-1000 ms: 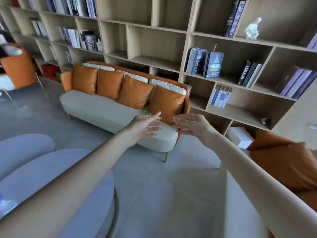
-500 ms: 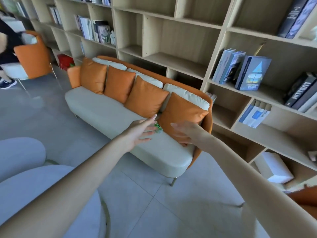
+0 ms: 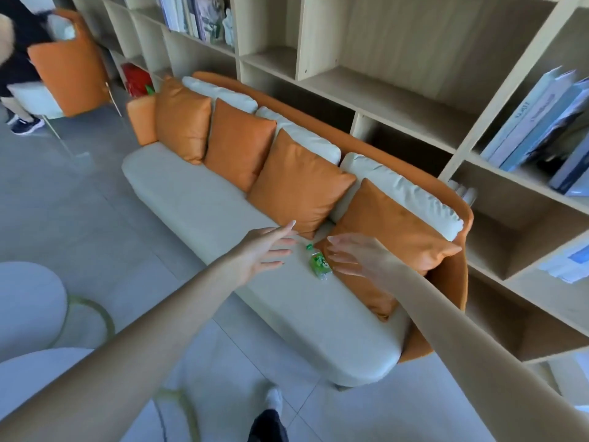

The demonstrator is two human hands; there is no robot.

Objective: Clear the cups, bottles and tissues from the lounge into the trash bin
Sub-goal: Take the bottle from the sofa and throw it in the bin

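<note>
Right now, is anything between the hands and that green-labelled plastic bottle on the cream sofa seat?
Nothing visible. The green-labelled plastic bottle lies on its side on the cream sofa seat, in the gap between the left hand and right hand; the orange cushion sits behind it.

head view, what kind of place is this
Probably a reading lounge or library corner: a wall of wooden shelving holding books, a cream sofa with orange cushions, and an orange chair beyond it.

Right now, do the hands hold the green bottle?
No; the bottle lies on the sofa between the open left hand and right hand.
</note>
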